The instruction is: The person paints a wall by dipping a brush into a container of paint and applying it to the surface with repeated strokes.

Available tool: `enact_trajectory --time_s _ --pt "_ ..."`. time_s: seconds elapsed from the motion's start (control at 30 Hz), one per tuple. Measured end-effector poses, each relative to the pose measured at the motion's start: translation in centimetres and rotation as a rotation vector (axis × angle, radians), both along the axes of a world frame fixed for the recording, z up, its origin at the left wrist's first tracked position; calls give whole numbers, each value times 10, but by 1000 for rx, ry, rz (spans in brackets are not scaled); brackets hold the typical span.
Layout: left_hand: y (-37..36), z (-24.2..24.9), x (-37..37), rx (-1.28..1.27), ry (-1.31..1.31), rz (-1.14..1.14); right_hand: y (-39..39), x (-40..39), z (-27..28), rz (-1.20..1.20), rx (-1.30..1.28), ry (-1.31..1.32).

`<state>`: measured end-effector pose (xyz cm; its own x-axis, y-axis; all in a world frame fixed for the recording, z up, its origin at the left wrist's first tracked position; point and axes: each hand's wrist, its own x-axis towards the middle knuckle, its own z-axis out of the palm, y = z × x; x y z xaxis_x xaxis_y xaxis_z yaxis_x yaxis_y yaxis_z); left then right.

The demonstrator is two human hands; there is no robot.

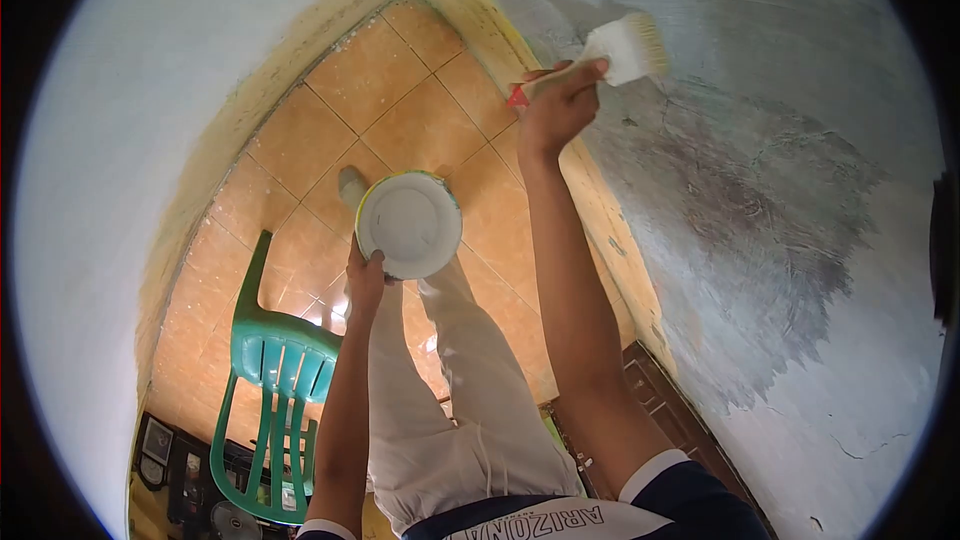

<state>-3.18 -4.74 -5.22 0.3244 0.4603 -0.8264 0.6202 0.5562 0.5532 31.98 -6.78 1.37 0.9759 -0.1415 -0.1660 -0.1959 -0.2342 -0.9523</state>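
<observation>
My right hand (562, 108) is closed around the handle of a wide paintbrush (628, 48), whose bristles are coated white and lie at the wall on the right. That wall (740, 200) has a dark grey patch with white streaks brushed over part of it. Lower down, in front of my legs, my left hand (367, 275) grips the rim of a round white paint bucket (410, 225), thumb on the near edge. Whitish paint shows inside it, and yellow-green smears mark its rim.
A green plastic chair (280, 360) stands to the left on orange floor tiles (420, 125). Yellowish bands run along the foot of both walls, which meet in a corner ahead. A fan (235, 520) and dark items sit at lower left, and a brown panelled piece (680, 420) at lower right.
</observation>
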Motion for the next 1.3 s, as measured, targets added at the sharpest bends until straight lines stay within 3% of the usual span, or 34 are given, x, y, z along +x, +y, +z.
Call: enact_trajectory --time_s 0.2,0.27,0.37,0.63,0.7,0.83,0.9,1.07,1.13,1.2,1.3 --pt "-7 -1 -4 20 32 36 8 6 -32 77 -124 282" --pt "-7 -1 -7 16 25 31 15 5 -40 25 -83 447" --pt "-7 -1 -8 16 32 12 30 3 -22 -68 5 484" --pt "-3 -2 -7 8 40 14 29 -14 40 -127 149 247" --pt "-4 0 -6 21 23 40 24 -18 31 -118 71 -42" --pt "1 -3 -7 16 36 -8 5 -6 0 -71 -27 -3" --pt "1 -7 -8 44 9 -4 -1 -1 -19 17 -158 177" --pt "8 2 -1 14 14 4 9 -7 -36 -95 12 405" --pt "9 2 -1 14 14 -12 13 -6 -22 -159 91 472" --pt "10 2 -1 34 12 -30 15 -2 -3 -161 257 376" --pt "12 2 0 40 2 -39 27 -8 44 -176 301 247"
